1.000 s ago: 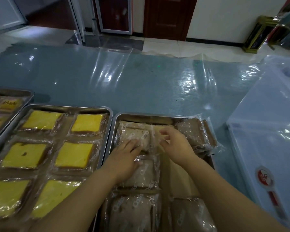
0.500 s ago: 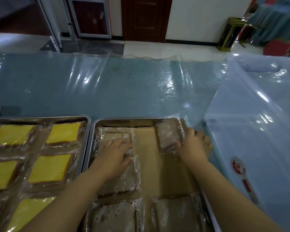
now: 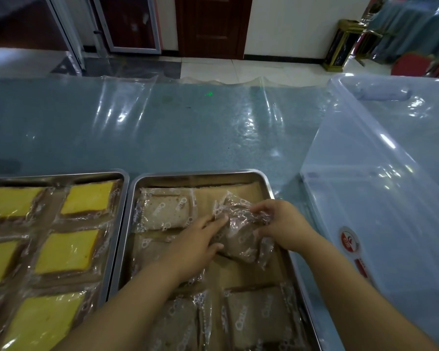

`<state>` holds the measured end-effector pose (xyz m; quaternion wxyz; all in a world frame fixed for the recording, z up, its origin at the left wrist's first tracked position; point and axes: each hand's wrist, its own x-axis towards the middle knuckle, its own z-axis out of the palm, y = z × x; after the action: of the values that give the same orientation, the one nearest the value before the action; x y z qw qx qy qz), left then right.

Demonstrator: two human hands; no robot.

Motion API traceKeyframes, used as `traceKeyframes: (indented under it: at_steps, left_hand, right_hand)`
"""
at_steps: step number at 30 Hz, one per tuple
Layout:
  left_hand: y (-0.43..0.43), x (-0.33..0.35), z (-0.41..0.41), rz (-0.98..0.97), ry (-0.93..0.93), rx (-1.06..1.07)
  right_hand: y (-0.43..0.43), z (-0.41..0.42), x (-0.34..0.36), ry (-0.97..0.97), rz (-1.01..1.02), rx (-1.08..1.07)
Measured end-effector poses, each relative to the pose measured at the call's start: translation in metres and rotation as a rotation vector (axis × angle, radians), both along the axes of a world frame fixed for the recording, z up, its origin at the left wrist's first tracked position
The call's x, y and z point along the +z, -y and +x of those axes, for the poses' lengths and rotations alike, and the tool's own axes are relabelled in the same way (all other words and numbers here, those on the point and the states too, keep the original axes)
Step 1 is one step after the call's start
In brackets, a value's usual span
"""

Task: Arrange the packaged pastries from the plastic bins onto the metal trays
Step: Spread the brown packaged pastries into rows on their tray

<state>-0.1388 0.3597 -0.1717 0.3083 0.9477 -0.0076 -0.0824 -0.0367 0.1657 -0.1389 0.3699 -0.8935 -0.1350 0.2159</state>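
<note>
I see the grey-blue bench (image 3: 188, 138) under a wrinkled clear sheet filling most of the view, with its near part hidden beneath the trays. On the right stands a big translucent plastic bin (image 3: 380, 198), cut off by the frame. Its wall is too cloudy for me to make out any contents.

Two rectangular metal trays sit just beside each other. The left tray (image 3: 61, 175) runs off the left and lower edges and carries yellow cake slices (image 3: 86, 197) in clear wrappers. The right tray (image 3: 200, 174) carries brown pastries (image 3: 162, 211) in clear printed wrappers, the near ones partly covered by both forearms.

One brown packet (image 3: 241, 239) is tilted above the middle of the right tray, toward its right side. The left hand (image 3: 198, 245) lies with fingers nearly straight against that packet's left edge, its grip spread. The right hand (image 3: 281, 224) has its grip pinching the crinkled wrapper at the packet's far right end.

A round red-and-white sticker (image 3: 349, 241) sits on the bin's wall, its writing too small to read. The white lettering on the wrappers is blurred, and I cannot read it with confidence.
</note>
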Motion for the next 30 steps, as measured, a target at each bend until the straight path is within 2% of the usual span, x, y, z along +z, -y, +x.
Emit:
traceKeyframes:
  at_steps: [5, 8, 10, 13, 17, 20, 22, 24, 27, 30]
  left_hand:
    - [0.009, -0.009, -0.01, 0.293, 0.016, -0.09]
    - [0.01, -0.014, -0.015, 0.397, -0.018, -0.13]
    - [0.011, -0.015, -0.018, 0.397, -0.017, -0.121]
    - [0.01, -0.013, -0.021, 0.338, 0.012, -0.071]
    - [-0.004, -0.009, -0.026, 0.249, 0.192, 0.15]
    - [-0.022, -0.007, -0.035, 0.215, 0.294, 0.293]
    - [-0.034, -0.009, -0.039, 0.226, 0.32, 0.34]
    - [-0.045, -0.009, -0.04, 0.251, 0.319, 0.355]
    - [-0.056, -0.01, -0.034, 0.285, 0.28, 0.291]
    - [-0.064, -0.013, -0.027, 0.324, 0.097, 0.198]
  right_hand:
    - [0.006, 0.003, 0.004, 0.039, 0.154, -0.188]
    - [0.005, 0.009, 0.007, 0.182, 0.14, -0.299]
    - [0.0, 0.007, 0.01, 0.291, 0.15, -0.33]
    - [-0.009, 0.002, 0.009, 0.381, 0.137, -0.195]
    - [-0.014, -0.007, 0.005, 0.406, -0.166, 0.094]
    - [-0.011, -0.019, 0.002, 0.564, -0.103, 0.186]
    - [-0.008, -0.027, -0.004, 0.538, -0.222, 0.273]
    - [-0.008, -0.034, -0.012, 0.458, -0.361, 0.288]
    - [-0.014, -0.04, -0.021, 0.53, -0.314, 0.25]
    - [-0.029, -0.043, -0.027, 0.533, -0.33, 0.391]
